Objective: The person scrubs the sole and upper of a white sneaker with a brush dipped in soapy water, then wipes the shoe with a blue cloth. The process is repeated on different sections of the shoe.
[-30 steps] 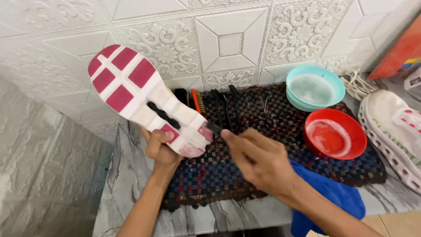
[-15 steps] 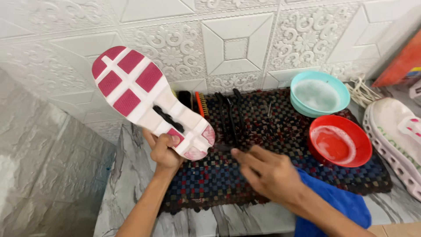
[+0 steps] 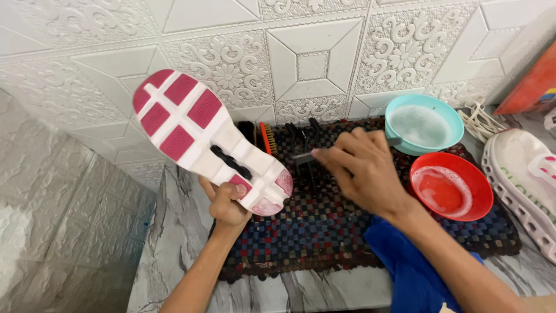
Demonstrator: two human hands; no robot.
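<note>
Shoe (image 3: 208,148) stood sole-up in the left hand (image 3: 227,204), whose fingers were curled tight around the heel end, so the upper was hidden behind the white and pink sole. The right hand (image 3: 362,171) hovered over the chequered mat (image 3: 324,232), fingers closed on a dark brush (image 3: 304,157); only its tip and a few bristles showed past the knuckles, and its handle could not be made out. More brushes (image 3: 263,134) lay along the mat's far edge against the tiled wall (image 3: 313,58), partly covered by the shoe and the hand. A teal bowl (image 3: 425,123) of foamy water sat at the far right of the mat, a red bowl (image 3: 452,186) just in front of it and close to the right wrist. A second shoe (image 3: 521,174) on the counter (image 3: 174,243) was cut off by the right frame edge, as was an orange object in the top corner. A blue cloth (image 3: 405,266) lay under the right forearm, its lower part out of view. Bare counter remained to the left of the mat, up to the counter's left edge.
</note>
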